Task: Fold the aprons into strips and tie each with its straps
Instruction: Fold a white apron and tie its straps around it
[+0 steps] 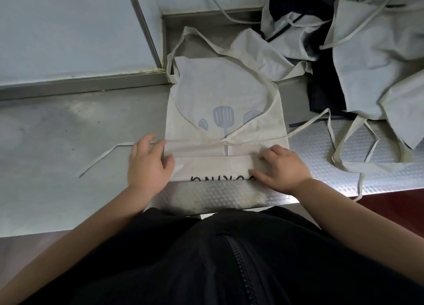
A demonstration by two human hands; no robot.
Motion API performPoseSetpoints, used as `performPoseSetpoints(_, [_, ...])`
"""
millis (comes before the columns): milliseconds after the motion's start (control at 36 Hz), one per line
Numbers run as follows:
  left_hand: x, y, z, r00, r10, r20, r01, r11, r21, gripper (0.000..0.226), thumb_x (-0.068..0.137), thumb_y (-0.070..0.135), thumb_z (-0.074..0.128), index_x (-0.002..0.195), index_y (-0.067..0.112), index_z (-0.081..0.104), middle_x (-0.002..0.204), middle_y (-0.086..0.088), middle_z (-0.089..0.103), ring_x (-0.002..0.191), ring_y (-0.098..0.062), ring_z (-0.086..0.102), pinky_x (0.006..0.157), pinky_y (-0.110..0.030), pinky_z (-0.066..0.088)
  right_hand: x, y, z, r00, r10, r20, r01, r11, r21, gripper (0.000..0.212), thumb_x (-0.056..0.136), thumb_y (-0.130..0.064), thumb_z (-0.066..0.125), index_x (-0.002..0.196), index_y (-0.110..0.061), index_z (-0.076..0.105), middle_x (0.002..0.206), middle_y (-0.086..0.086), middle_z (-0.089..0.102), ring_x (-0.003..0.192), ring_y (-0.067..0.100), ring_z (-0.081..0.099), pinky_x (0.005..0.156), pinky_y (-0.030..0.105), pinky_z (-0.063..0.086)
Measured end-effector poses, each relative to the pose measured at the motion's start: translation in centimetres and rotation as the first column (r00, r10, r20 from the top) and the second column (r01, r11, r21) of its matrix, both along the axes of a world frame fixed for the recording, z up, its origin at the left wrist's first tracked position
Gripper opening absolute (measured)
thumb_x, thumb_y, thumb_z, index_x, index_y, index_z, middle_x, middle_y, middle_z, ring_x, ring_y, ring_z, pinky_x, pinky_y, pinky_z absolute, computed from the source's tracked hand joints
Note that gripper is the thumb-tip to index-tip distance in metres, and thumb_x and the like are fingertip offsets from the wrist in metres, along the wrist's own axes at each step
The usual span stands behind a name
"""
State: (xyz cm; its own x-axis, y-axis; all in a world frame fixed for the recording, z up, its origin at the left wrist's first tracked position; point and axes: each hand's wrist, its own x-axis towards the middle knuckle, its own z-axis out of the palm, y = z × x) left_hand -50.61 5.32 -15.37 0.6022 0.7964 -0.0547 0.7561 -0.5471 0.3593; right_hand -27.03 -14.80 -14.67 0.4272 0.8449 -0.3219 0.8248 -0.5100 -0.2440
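Far L on the steel bench (pixel 57 125): one waist strap (pixel 107 154) trails loose, running out from under your left hand (pixel 148 164). L hand lies palm down on the L edge of the apron (pixel 226 91), fingers (pixel 160 144) spread and flat, pinning the fold, not pinching anything. Apron sits centre bench w/ sides turned in, spatula print and a small strap knot (pixel 226 141) showing mid-cloth; near hem is turned up into a band across the front. Your right hand (pixel 283 169) rests on that band, fingers slightly curled, pressing, nothing gripped. R strap (pixel 307 124) runs off toward the heap of unfolded aprons (pixel 367 63) at far R. Risks: R strap looks close to the heap's straps, so pulling it could snag or drag them; uneven pressure L vs R prob. skews the strip; loose L strap may get rolled inside.
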Motion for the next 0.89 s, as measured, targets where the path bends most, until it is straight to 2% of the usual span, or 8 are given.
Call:
performPoseSetpoints(111, [0.3, -2.0, -0.2, 0.906, -0.412, -0.099, 0.409, 0.911, -0.056, 0.06, 0.072, 0.057, 0.048, 0.114, 0.018, 0.065, 0.125, -0.008, 0.057, 0.111, -0.032, 0.055, 0.092, -0.046, 0.045, 0.2, -0.3, 0.4, 0.995, 0.086, 0.052, -0.081, 0.993, -0.087, 0.073, 0.074, -0.071, 0.055, 0.131, -0.027, 0.046, 0.131, -0.002, 0.045, 0.121, 0.021, 0.043, 0.103, 0.036, 0.026])
performPoseSetpoints(194, [0.0, -2.5, -0.5, 0.833, -0.499, -0.238, 0.479, 0.867, -0.139, 0.088, 0.061, 0.075, 0.042, 0.133, 0.025, 0.052, 0.139, 0.0, 0.046, 0.126, -0.026, 0.043, 0.103, -0.04, 0.034, 0.6, -0.5, 0.2, 0.99, 0.129, 0.053, -0.122, 0.985, -0.123, 0.073, 0.079, -0.066, 0.054, 0.139, -0.029, 0.04, 0.138, -0.004, 0.041, 0.126, 0.019, 0.041, 0.106, 0.035, 0.024])
performPoseSetpoints(278, [-0.1, -2.2, -0.6, 0.883, -0.436, -0.171, 0.417, 0.898, -0.138, 0.089, 0.059, 0.073, 0.043, 0.134, 0.025, 0.05, 0.138, 0.001, 0.042, 0.128, -0.022, 0.038, 0.106, -0.034, 0.03, 1.2, -0.2, 0.2, 0.983, 0.155, 0.103, -0.147, 0.986, -0.086, 0.053, 0.086, -0.06, 0.048, 0.124, -0.023, 0.054, 0.122, -0.001, 0.055, 0.11, 0.023, 0.054, 0.094, 0.032, 0.034])
performPoseSetpoints(389, [0.3, -0.9, -0.4, 0.931, -0.363, -0.033, 0.354, 0.922, -0.155, 0.062, 0.067, 0.051, 0.043, 0.115, 0.018, 0.066, 0.114, -0.002, 0.061, 0.106, -0.027, 0.059, 0.092, -0.034, 0.044, 1.9, 0.7, 1.3, 0.997, 0.062, 0.044, -0.058, 0.995, -0.081, 0.048, 0.088, -0.06, 0.043, 0.115, -0.023, 0.058, 0.106, 0.0, 0.065, 0.101, 0.025, 0.059, 0.087, 0.034, 0.044])
performPoseSetpoints(500, [1.7, 1.1, 1.1, 0.993, -0.063, 0.096, 0.1, 0.89, -0.444, 0.019, 0.083, 0.021, 0.07, 0.101, 0.02, 0.068, 0.093, 0.01, 0.066, 0.088, -0.007, 0.061, 0.071, -0.003, 0.037, 3.4, 1.4, 2.7, 0.993, -0.035, -0.116, 0.019, 0.991, -0.133, 0.049, 0.079, -0.06, 0.058, 0.115, -0.027, 0.055, 0.098, -0.006, 0.062, 0.094, 0.017, 0.056, 0.079, 0.032, 0.046])
performPoseSetpoints(611, [1.9, 2.6, 0.7, 0.985, 0.128, 0.117, -0.039, 0.822, -0.568, 0.011, 0.08, 0.027, 0.074, 0.088, 0.027, 0.065, 0.083, 0.009, 0.067, 0.076, -0.01, 0.059, 0.066, -0.021, 0.042, 4.9, 1.2, 2.2, 0.952, -0.209, -0.223, 0.19, 0.976, -0.103, 0.039, 0.077, -0.034, 0.067, 0.113, -0.024, 0.055, 0.101, 0.001, 0.062, 0.092, 0.021, 0.055, 0.074, 0.029, 0.043])
performPoseSetpoints(722, [2.1, 3.1, -0.4, 0.93, 0.341, 0.139, -0.198, 0.78, -0.594, 0.012, 0.086, 0.024, 0.068, 0.094, 0.018, 0.061, 0.095, -0.005, 0.069, 0.092, -0.024, 0.064, 0.084, -0.04, 0.048, 5.5, 0.9, 1.5, 0.857, -0.399, -0.327, 0.412, 0.911, -0.033, 0.036, 0.084, -0.033, 0.067, 0.11, -0.015, 0.05, 0.096, 0.006, 0.058, 0.082, 0.022, 0.054, 0.066, 0.028, 0.039])
performPoseSetpoints(889, [3.4, 2.6, -1.0, 0.915, 0.4, 0.056, -0.346, 0.848, -0.403, 0.023, 0.089, 0.031, 0.063, 0.095, 0.009, 0.058, 0.085, 0.0, 0.061, 0.081, -0.021, 0.054, 0.069, -0.027, 0.035, 5.6, 2.0, 1.0, 0.774, -0.546, -0.322, 0.562, 0.826, -0.048, 0.049, 0.09, -0.036, 0.059, 0.126, -0.009, 0.04, 0.095, 0.007, 0.055, 0.082, 0.024, 0.054, 0.057, 0.03, 0.042])
